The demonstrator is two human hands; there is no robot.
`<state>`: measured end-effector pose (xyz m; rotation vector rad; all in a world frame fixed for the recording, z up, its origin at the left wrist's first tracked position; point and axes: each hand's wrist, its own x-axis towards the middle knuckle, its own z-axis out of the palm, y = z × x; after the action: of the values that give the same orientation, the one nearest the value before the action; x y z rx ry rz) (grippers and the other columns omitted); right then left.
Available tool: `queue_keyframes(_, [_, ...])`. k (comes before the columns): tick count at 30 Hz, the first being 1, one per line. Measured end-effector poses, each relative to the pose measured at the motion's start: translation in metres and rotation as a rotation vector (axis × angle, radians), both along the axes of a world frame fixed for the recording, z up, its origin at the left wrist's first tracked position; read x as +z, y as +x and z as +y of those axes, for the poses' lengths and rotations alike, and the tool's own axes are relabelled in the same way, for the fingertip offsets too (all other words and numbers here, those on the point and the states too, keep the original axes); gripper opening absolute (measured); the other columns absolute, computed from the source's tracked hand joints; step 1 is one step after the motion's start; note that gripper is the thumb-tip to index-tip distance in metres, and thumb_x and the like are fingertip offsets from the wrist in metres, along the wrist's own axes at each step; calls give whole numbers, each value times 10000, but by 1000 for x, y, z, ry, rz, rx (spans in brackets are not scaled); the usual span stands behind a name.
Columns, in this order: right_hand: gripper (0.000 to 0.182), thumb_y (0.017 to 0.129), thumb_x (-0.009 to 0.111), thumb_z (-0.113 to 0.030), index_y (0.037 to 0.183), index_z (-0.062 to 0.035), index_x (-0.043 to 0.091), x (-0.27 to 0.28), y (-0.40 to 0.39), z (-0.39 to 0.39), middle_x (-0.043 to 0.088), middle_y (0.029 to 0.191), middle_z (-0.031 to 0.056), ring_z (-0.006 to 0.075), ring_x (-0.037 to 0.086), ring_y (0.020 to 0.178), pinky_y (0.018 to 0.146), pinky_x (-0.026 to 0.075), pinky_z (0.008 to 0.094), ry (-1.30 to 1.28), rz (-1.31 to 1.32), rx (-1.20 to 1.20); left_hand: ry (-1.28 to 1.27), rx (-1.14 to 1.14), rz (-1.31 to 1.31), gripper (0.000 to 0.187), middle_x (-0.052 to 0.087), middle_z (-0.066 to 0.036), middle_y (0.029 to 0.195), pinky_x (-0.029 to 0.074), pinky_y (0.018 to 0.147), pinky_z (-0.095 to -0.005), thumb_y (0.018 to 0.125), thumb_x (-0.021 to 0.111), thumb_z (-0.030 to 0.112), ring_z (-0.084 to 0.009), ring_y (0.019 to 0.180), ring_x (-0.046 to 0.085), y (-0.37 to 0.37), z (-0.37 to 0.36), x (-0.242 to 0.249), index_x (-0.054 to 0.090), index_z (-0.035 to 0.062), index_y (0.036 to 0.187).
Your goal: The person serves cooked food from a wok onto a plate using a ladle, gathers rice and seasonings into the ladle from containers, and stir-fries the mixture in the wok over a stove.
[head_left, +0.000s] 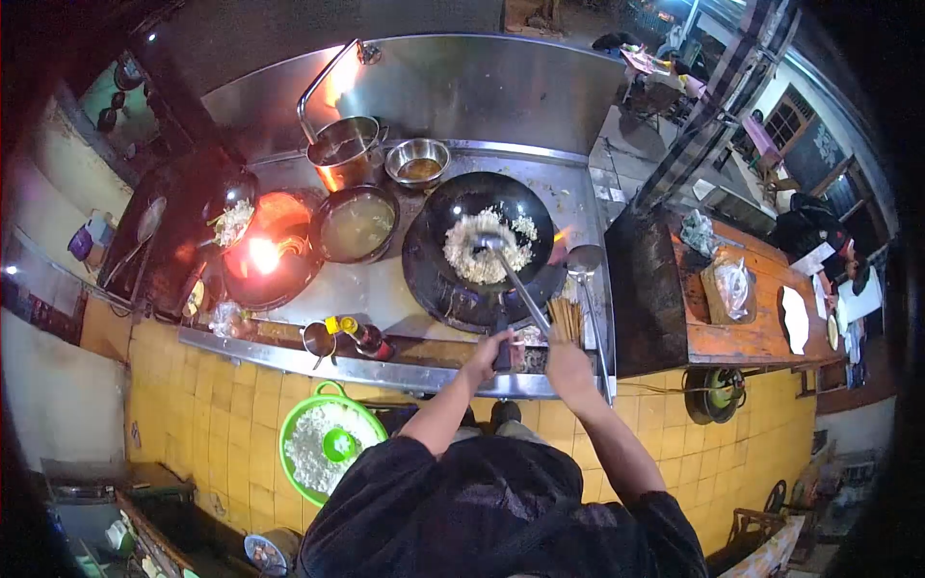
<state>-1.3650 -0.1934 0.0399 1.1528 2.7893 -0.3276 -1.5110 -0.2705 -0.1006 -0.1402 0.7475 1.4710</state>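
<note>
A black wok (pixel 469 197) on the stove holds fried rice (pixel 469 258). My left hand (pixel 489 354) is closed around the wok's dark handle at the front. My right hand (pixel 570 370) grips the shaft of a metal ladle (pixel 523 287), whose bowl rests in the rice near the middle of the wok. Right beside that hand stands a bundle of thin wooden sticks (pixel 566 320). A second long-handled ladle (pixel 584 260) lies to the right of the wok. Flame shows at the wok's right edge.
Left of the wok are a pan of cloudy liquid (pixel 358 226), a steel pot (pixel 345 173), a steel bowl (pixel 418 164) and a glowing burner (pixel 263 253). A sauce bottle (pixel 374 344) stands at the front edge. Below is a green basin of rice (pixel 289 424). A wooden table (pixel 713 328) stands right.
</note>
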Motion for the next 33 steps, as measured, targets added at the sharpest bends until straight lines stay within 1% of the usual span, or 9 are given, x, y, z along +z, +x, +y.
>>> queue_keyframes(2, [345,867,513,-163,1184,-30,535,-32,4,25,645,835,260,410,648,789,691,537,496,-128,163,118,-73,42,35,240,585,-55,690,498,540,-297,906,582,283,-162,556,568,11,2,-28,598,44,927])
queue_keyframes(4, [393,813,557,-152,1199,-81,550,66,23,44,647,868,239,399,637,839,745,516,501,-183,54,159,-206,173,295,200,553,-45,667,473,501,-299,925,546,242,-160,542,539,21,16,7,563,44,934])
queue_keyframes(8, [398,791,595,-179,1186,-131,581,160,62,60,642,945,236,391,614,918,806,498,488,-127,-70,167,56,85,-233,153,520,-57,671,481,576,-277,878,568,148,-149,615,527,37,-10,196,500,33,802])
queue_keyframes(14, [369,818,572,-196,1177,-110,561,124,76,59,651,823,193,396,644,781,685,523,502,-181,-39,247,-94,43,5,150,524,-33,657,481,542,-265,883,579,153,-144,575,538,9,-20,61,500,60,794])
queue_keyframes(16, [246,829,536,-185,1044,-74,577,118,72,53,639,773,221,400,651,755,661,527,508,-56,-54,222,-166,95,161,167,517,-45,640,481,542,-278,887,578,171,-154,568,534,57,-38,132,499,54,797])
queue_keyframes(19, [444,795,551,-128,1238,-119,534,105,74,52,641,828,219,394,651,767,659,534,493,-51,-137,244,-171,-33,-124,150,517,-68,647,483,534,-285,874,590,140,-165,577,547,63,-49,188,500,37,814])
queue_keyframes(23, [442,792,566,-131,1222,-42,510,59,84,55,628,805,214,383,650,792,642,536,476,95,-18,209,-32,40,-94,160,526,-34,634,489,552,-269,884,579,171,-139,549,530,-5,-28,81,512,70,780])
queue_keyframes(28, [380,821,585,-206,1170,-58,560,60,83,113,651,830,196,324,652,828,696,516,445,-215,116,169,-149,-142,-159,123,511,-24,703,453,563,-274,878,561,147,-137,590,503,47,-58,149,505,50,827])
queue_keyframes(33, [337,882,469,-309,1084,-86,620,-8,37,97,634,944,282,429,610,917,813,476,489,-398,303,17,-15,-42,46,176,511,-43,658,475,541,-303,884,588,190,-148,568,523,4,-37,54,511,36,846])
